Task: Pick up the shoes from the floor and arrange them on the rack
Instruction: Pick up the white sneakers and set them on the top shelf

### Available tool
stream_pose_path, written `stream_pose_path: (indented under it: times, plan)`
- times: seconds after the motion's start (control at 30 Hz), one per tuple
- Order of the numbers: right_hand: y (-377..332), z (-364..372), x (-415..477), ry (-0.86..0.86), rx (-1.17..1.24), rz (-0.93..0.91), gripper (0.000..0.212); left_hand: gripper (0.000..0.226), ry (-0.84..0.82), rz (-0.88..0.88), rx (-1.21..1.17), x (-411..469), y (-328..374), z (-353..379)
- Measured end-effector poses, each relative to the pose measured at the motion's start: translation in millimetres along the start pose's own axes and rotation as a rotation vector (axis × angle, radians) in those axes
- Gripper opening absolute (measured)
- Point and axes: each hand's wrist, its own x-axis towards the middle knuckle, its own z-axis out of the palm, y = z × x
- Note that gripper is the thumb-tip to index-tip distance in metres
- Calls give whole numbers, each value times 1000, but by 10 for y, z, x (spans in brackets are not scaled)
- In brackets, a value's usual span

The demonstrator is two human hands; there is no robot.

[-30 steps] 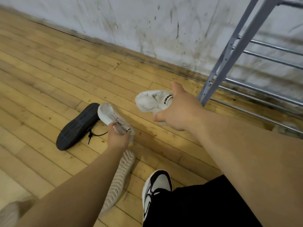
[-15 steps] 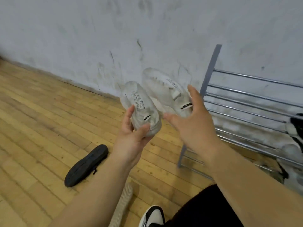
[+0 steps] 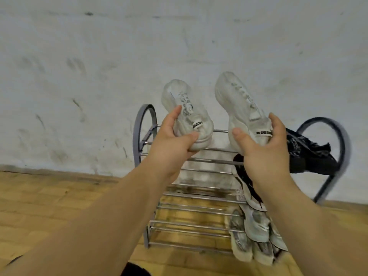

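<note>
Left grip (image 3: 171, 148) clasps one sneaker (image 3: 183, 102); right grip (image 3: 266, 154) the other sneaker (image 3: 237, 96), seemingly above rack (image 3: 136, 132).

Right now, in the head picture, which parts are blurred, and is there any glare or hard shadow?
Head view: motion blur smears the rack most at its right loop; both white shoes are soft, their heel tags only partly readable; the left hand and right hand look sharper; the light is flat, with no glare or hard shadow.
</note>
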Motion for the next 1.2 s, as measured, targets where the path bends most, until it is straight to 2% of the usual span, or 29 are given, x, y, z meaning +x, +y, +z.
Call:
stream_pose_path:
  times: [0.1, 0.17, 0.23, 0.27, 0.37, 0.43, 0.67, 0.87, 1.03, 1.2]
  plan:
    - [199, -96, 225, 4, -54, 20, 94, 69, -21, -20, 168, 259, -249, 171]
    - [329, -76, 358, -72, -158, 26, 95, 59, 15, 39, 597, 383, -509, 106]
    - [462, -1, 456, -212, -317, 51, 85, 53, 30, 106, 1080, 417, -721, -24]
    - [528, 49, 485, -265, -387, 79, 77, 57, 13, 129, 1189, 433, -787, -95]
    - [677, 146, 507, -314, -485, 67, 57, 72, -42, 149, 1205, 477, -843, -221]
    - [740, 168, 502, -311, -510, 16, 53, 73, -31, 146, 1211, 531, -846, -232]
    - [858, 136, 452, -329, -600, -76, 80, 88, -18, 142, 1239, 588, -831, -253]
    - [899, 118, 426, -275, -612, -119, 77, 76, 27, 157, 1184, 620, -869, -288]
    - [928, 141, 422, -259, -598, -133, 74, 77, 107, 176, 1387, 639, -773, -527]
    - [945, 174, 412, -231, -583, -145, 71, 66, 238, 196, 1581, 604, -654, -691]
